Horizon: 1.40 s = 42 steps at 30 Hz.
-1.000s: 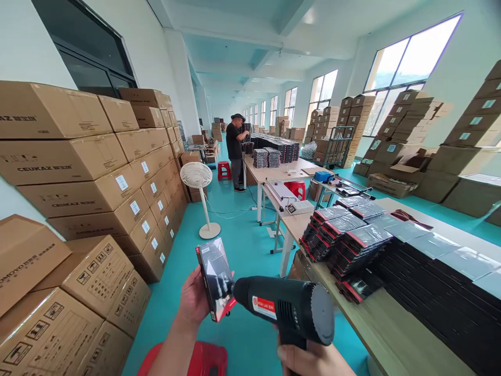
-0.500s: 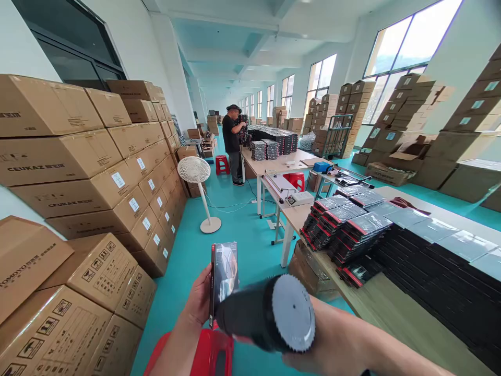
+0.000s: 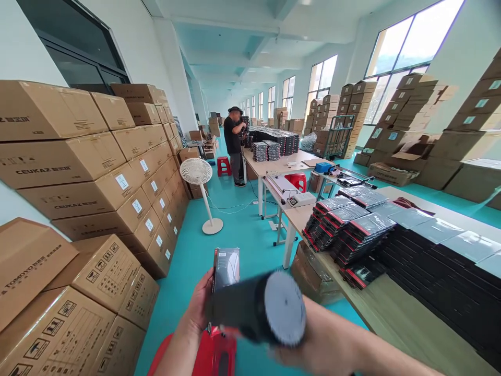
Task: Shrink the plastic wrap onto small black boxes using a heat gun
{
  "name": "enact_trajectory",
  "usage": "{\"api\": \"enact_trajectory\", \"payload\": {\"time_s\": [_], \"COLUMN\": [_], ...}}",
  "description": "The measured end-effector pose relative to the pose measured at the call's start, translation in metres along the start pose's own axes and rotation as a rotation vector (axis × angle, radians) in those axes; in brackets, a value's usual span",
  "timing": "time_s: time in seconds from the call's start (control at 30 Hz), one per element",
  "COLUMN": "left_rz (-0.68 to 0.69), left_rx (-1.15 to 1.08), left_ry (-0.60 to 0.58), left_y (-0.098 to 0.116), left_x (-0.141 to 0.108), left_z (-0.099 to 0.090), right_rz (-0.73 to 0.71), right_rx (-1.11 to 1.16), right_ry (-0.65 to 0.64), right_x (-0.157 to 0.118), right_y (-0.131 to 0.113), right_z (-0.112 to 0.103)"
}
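Black gun [image 3: 242,308] swung round since a second ago, barrel now in front of the box [image 3: 227,267], which stands straighter.
Right hand [image 3: 297,347] grips the gun, fingers blurred. Left hand [image 3: 201,303] clasps the box's left long edge. Box looks light, stiff, slick-wrapped, corners probably crushable; I'd hold long edges.

Bright daylight comes through the big window [image 3: 415,44] at two o'clock, almost white. Light shines off the wrapped packs [image 3: 370,223] at three o'clock. Between five and six o'clock, my right hand [image 3: 299,349] and heat gun [image 3: 245,308] look blurry. Boxes [image 3: 43,159] at nine o'clock look stretched.
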<state>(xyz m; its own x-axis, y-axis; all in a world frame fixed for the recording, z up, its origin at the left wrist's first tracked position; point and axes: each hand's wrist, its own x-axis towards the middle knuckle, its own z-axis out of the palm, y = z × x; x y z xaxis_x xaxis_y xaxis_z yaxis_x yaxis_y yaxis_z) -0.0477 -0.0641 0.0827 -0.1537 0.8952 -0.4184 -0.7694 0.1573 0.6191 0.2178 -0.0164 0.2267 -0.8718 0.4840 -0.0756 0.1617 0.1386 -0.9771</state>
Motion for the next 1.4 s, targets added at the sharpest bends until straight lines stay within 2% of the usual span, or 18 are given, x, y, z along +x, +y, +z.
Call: {"api": "enact_trajectory", "payload": {"time_s": [0.13, 0.2, 0.3, 0.37, 0.43, 0.47, 0.6, 0.67, 0.73, 0.87, 0.97, 1.03, 1.1, 1.17, 1.2, 1.23, 1.37, 1.4], "left_rz": [-0.058, -0.074, -0.039, -0.018, -0.006, -0.009, -0.001, -0.008, -0.015, -0.018, -0.017, -0.003, 0.066, 0.164, 0.213, 0.252, 0.360, 0.363], "left_rx": [0.022, 0.013, -0.007, -0.034, -0.050, -0.042, 0.042, 0.072, 0.085, 0.062, 0.002, -0.074, -0.189, -0.284, -0.308, -0.312, -0.285, -0.294], "left_ry": [-0.045, -0.063, -0.050, -0.048, -0.046, -0.042, 0.002, 0.029, 0.046, 0.008, -0.070, -0.109, -0.115, -0.077, -0.037, 0.016, 0.293, 0.351], "left_y": [0.000, 0.003, 0.007, 0.008, 0.009, 0.008, 0.005, 0.004, 0.002, 0.002, 0.004, 0.005, 0.008, 0.010, 0.011, 0.013, 0.016, 0.016], "left_x": [-0.004, -0.005, -0.005, -0.004, -0.002, -0.001, 0.005, 0.009, 0.012, 0.013, 0.014, 0.017, 0.021, 0.024, 0.026, 0.028, 0.038, 0.040], "left_z": [-0.004, -0.005, -0.008, -0.010, -0.011, -0.012, -0.014, -0.015, -0.016, -0.017, -0.018, -0.020, -0.023, -0.025, -0.026, -0.026, -0.029, -0.030], "right_rz": [0.110, 0.131, 0.194, 0.251, 0.282, 0.285, 0.207, 0.158, 0.151, 0.186, 0.216, 0.245, 0.285, 0.322, 0.332, 0.336, 0.266, 0.269], "right_rx": [0.128, 0.148, 0.167, 0.182, 0.224, 0.271, 0.584, 0.662, 0.631, 0.520, 0.509, 0.480, 0.433, 0.378, 0.369, 0.379, 0.540, 0.565], "right_ry": [0.210, 0.233, 0.115, -0.018, -0.078, -0.049, 0.239, 0.282, 0.302, 0.434, 0.378, 0.265, 0.099, -0.045, -0.066, -0.044, 0.262, 0.275], "right_x": [0.028, 0.030, 0.014, 0.000, -0.007, -0.007, 0.009, 0.019, 0.025, 0.028, 0.021, 0.012, 0.001, -0.010, -0.014, -0.017, -0.019, -0.017], "right_y": [0.015, 0.024, 0.035, 0.040, 0.044, 0.045, 0.042, 0.039, 0.038, 0.046, 0.054, 0.059, 0.064, 0.072, 0.077, 0.082, 0.102, 0.105], "right_z": [-0.020, -0.030, -0.032, -0.027, -0.020, -0.016, -0.008, -0.008, -0.011, -0.026, -0.037, -0.039, -0.035, -0.028, -0.023, -0.017, 0.009, 0.015]}}
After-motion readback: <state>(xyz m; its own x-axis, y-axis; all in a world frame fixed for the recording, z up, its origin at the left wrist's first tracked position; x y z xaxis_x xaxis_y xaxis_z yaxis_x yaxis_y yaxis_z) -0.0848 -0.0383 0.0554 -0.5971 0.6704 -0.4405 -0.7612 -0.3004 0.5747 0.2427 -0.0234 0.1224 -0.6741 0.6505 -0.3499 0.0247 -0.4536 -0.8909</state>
